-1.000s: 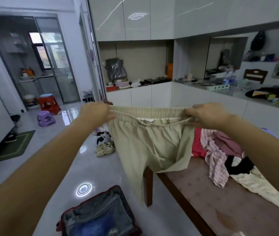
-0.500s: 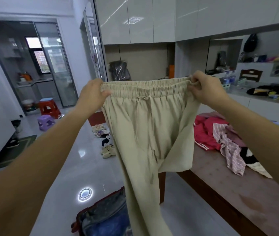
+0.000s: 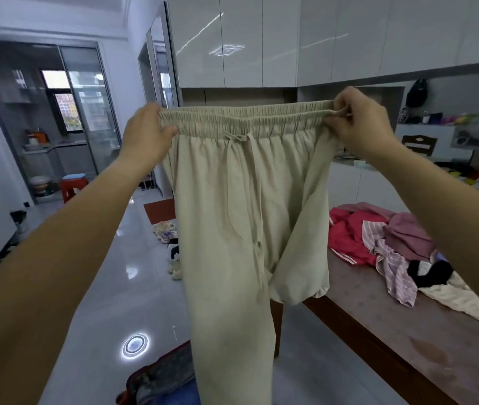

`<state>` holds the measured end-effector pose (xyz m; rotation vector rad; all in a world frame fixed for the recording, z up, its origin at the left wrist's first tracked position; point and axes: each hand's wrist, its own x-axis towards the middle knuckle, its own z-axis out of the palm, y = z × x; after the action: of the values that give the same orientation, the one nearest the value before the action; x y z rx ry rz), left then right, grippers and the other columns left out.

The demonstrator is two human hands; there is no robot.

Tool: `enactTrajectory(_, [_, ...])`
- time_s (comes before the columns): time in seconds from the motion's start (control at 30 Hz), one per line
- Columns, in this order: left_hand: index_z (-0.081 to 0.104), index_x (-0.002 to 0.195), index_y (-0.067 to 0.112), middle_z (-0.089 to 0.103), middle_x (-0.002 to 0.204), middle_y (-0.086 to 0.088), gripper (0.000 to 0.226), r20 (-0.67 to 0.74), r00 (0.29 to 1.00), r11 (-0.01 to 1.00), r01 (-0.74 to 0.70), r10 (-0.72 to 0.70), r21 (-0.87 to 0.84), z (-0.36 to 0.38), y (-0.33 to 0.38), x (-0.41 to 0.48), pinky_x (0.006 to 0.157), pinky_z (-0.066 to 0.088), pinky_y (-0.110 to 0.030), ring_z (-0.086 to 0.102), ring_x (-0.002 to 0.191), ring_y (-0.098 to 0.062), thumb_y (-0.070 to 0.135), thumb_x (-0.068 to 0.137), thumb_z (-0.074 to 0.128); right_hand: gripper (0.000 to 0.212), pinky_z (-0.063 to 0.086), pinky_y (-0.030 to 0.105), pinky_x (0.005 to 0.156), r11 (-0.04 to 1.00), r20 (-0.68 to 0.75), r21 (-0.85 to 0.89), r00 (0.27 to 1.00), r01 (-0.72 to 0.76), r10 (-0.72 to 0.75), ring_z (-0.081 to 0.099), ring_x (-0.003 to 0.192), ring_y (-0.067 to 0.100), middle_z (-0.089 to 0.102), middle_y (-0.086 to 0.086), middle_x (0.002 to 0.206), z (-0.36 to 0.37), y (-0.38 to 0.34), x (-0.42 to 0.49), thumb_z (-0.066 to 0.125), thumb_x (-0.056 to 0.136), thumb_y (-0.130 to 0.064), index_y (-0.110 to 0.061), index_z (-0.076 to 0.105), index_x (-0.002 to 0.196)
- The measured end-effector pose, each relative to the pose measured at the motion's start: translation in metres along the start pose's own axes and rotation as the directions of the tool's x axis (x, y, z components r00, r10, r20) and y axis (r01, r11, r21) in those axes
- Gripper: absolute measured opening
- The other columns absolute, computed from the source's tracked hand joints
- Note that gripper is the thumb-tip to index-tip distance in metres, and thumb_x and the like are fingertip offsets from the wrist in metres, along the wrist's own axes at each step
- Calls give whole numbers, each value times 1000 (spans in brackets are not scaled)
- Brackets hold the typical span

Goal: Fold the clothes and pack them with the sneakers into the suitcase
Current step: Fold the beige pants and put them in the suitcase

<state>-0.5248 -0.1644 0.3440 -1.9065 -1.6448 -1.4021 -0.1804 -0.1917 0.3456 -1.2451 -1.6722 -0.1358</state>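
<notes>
Beige drawstring trousers (image 3: 232,217) hang in front of me, held up by the elastic waistband. My left hand (image 3: 145,133) grips the waistband's left end and my right hand (image 3: 361,121) pinches its right end. One leg hangs straight down past the frame's bottom; the other is bunched up short at the right. An open suitcase (image 3: 159,378) lies on the floor below, partly hidden by the trousers. Sneakers (image 3: 174,258) sit on the floor behind the trousers' left edge. A pile of red, pink, striped and cream clothes (image 3: 384,244) lies on the brown table (image 3: 407,346) at the right.
White cabinets (image 3: 261,39) run along the wall ahead, with a cluttered counter (image 3: 466,176) at the right. A red stool (image 3: 72,185) stands by the glass door at the left. The glossy grey floor (image 3: 101,302) reflects a ceiling lamp.
Both hands have lifted the trousers from chest height to eye level and stretched the waistband wider. The trousers now hang full length, hiding more of the suitcase and the sneakers.
</notes>
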Motion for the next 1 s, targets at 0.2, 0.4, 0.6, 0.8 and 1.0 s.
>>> enactTrajectory(0.2, [52,102,-1,56,105,-23,24,-6,997,991,73,-72,115,-17,-42,-2,71,34,-32,54,97,-36,18,90,58,16,48,31,70,999,214,-15,976,50,-45,52,81,20,55,6,90,36,-22,-11,65,86,-18,-11,53,93])
enactTrajectory(0.4, [52,99,-3,57,103,-27,22,34,969,944,229,-244,238,-30,-100,-29,74,42,-41,54,95,-40,15,88,58,18,38,21,57,996,366,85,930,9,-39,49,73,11,54,-3,82,100,-48,-34,67,84,-17,-18,50,83])
enactTrajectory(0.6, [52,89,-4,56,89,-25,14,15,903,858,403,-430,318,-36,-136,-60,63,38,-38,56,84,-38,10,89,56,14,38,19,60,981,462,194,879,27,-116,46,71,8,53,-5,80,155,-68,-60,67,84,-14,-14,53,86])
enactTrajectory(0.8, [57,82,9,58,77,-10,12,224,891,913,352,-394,205,-10,-115,-68,61,46,-32,61,79,-33,20,79,60,15,40,33,65,997,398,-2,915,-76,71,50,77,21,46,-7,72,151,-8,-55,62,88,-15,-16,48,85])
enactTrajectory(1.0, [52,104,6,52,91,-8,21,381,873,952,295,-304,84,19,-72,-66,68,39,-30,50,81,-22,16,87,61,8,50,37,67,979,366,-133,910,-155,194,55,80,25,54,1,88,119,42,-62,56,92,-19,-19,48,90])
